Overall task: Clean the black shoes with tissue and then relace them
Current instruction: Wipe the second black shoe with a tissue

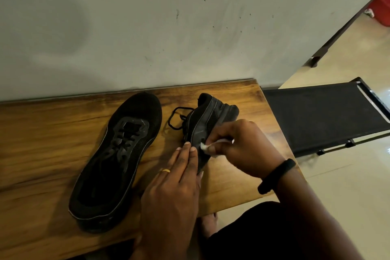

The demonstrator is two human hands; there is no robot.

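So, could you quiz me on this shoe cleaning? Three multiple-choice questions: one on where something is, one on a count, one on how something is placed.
1. Where is the tissue?
A) pinched in the right hand
B) on the floor
C) inside a shoe

2. How many black shoes are on the table?
A) one
B) two
C) three

3. How is the shoe being wiped placed?
A) flat on its sole
B) hanging by its laces
C) tipped on its side

Answers:
1 A: the white tissue shows at the right hand's tips, against the tilted shoe.
2 B: there is the flat shoe and the tilted one.
3 C: its side faces up while the left hand holds its near end.
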